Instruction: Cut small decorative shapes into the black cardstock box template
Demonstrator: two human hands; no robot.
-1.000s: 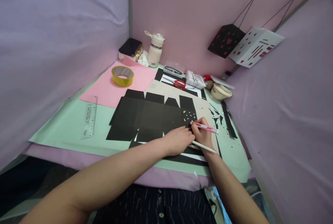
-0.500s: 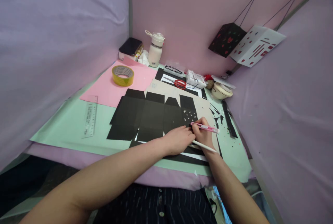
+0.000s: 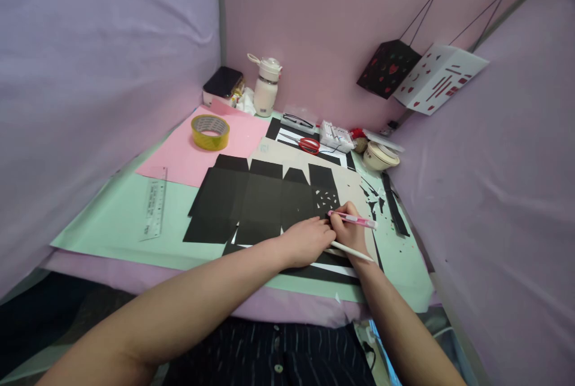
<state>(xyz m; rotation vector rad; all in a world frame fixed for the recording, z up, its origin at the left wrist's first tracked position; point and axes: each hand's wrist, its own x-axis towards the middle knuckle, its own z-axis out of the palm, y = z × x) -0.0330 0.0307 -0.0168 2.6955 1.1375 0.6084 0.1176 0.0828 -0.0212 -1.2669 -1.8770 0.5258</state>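
Note:
A black card sheet (image 3: 263, 194), cut into a box outline with tabs, lies on a beige board (image 3: 287, 155). Its right panel has a cluster of small cut-outs (image 3: 327, 198). My left hand (image 3: 309, 242) rests flat on the card's lower right part, fingers stretched towards my right hand (image 3: 350, 229). In the closed fingers of my right hand is a pink craft knife (image 3: 354, 219), its tip low at the panel; the blade itself is too small to see. A white pen-like stick (image 3: 353, 251) runs under my right hand towards the wrist; I cannot tell whether it is held.
Red-handled scissors (image 3: 309, 145), a tape roll (image 3: 210, 133) and a clear ruler (image 3: 154, 206) lie around the card. Black scraps (image 3: 375, 200) are scattered right. Behind stand a white bottle (image 3: 266, 90) and a bowl (image 3: 381, 157). Two paper lanterns (image 3: 390, 69) hang above.
The view has shifted very slightly. Both hands and the knife stay at the same place on the black card, with no clear movement.

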